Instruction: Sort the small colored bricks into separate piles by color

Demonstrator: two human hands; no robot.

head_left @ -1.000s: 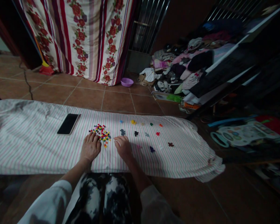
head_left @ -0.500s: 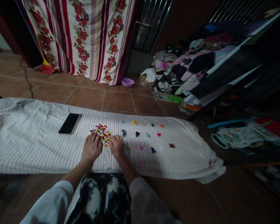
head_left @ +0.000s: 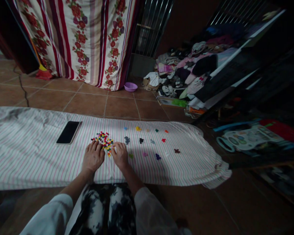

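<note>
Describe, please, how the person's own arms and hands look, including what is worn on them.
The left hand and the right hand are bare, without gloves. The left sleeve looks plain, loose and whitish; the right sleeve appears greyer in the dim light. Both stop well short of the hands.

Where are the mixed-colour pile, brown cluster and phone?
Mixed-colour pile (head_left: 104, 139), head view: middle of the small pieces.
Brown cluster (head_left: 177, 151), head view: its centre.
Phone (head_left: 68, 132), head view: middle of the dark screen.
</note>
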